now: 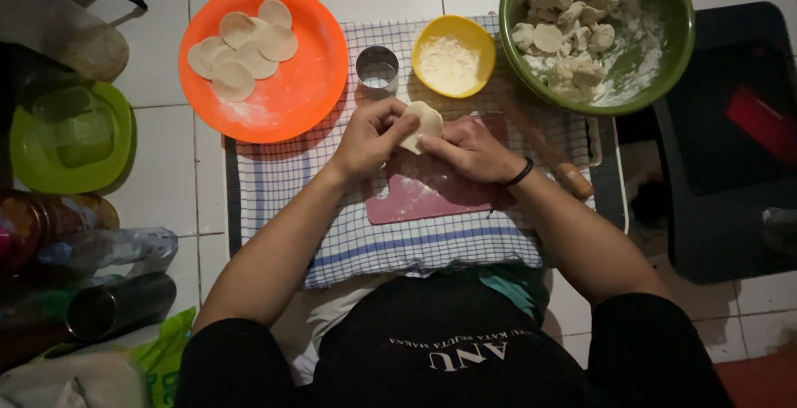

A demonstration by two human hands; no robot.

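The person's left hand (369, 136) and right hand (469, 149) meet over a pink cutting board (432, 192), and both pinch 1 pale, soft piece of dough (425, 123) between fingers and thumbs. Each grip is closed on the dough, which sits raised just above the board's far edge. A black band circles the right wrist.

The board lies on a checked cloth (374, 234) of white with blue lines, spread on the white tiled floor (158, 184). Just beyond the hands stands a small round metal cutter (377, 68), shiny and open-topped, and beside it a yellow bowl (453, 55) holding white flour. To the far right, a large green bowl (598, 34) carries lumpy dough scraps dusted with flour. To the far left, an orange plate (266, 63) bears 6 or so flat round dough discs, overlapping. A wooden rolling pin (544, 146) lies slantwise just behind the right wrist, partly hidden by it. A green plastic lid (70, 134) and bottles sit well apart at the left edge.
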